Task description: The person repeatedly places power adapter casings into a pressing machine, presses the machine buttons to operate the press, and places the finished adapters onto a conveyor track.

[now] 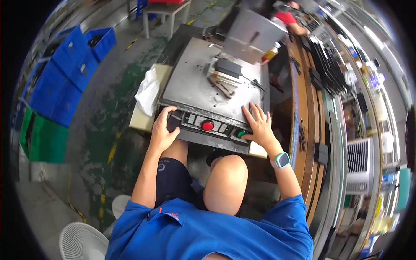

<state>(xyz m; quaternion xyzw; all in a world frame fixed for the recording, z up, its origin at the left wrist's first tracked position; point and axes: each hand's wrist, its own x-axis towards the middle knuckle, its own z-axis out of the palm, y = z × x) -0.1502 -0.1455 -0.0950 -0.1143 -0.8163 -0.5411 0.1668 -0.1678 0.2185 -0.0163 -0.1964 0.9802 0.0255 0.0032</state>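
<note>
My right hand (pixel 260 128) lies with fingers spread on the front right edge of a metal-topped machine (pixel 186 82). Its thumb touches a green button (pixel 241 134) on the control panel. At the front left corner, my left hand (pixel 162 132) curls its thumb and fingers around a black block-like piece (pixel 174 121); its exact kind is unclear. Between the hands sits a red button (pixel 207 125). On the machine top, a black rectangular box (pixel 228 67) with a cable rests in a metal fixture (pixel 223 86), beneath a blurred grey metal housing (pixel 251 37).
Left of the machine lies a white plastic bag (pixel 147 93). Blue bins (pixel 65 73) and a green bin (pixel 45 136) stand along the left. A long wooden-edged bench (pixel 310 130) runs on the right, and a person in red (pixel 286 18) is farther back. A fan (pixel 82 240) stands lower left.
</note>
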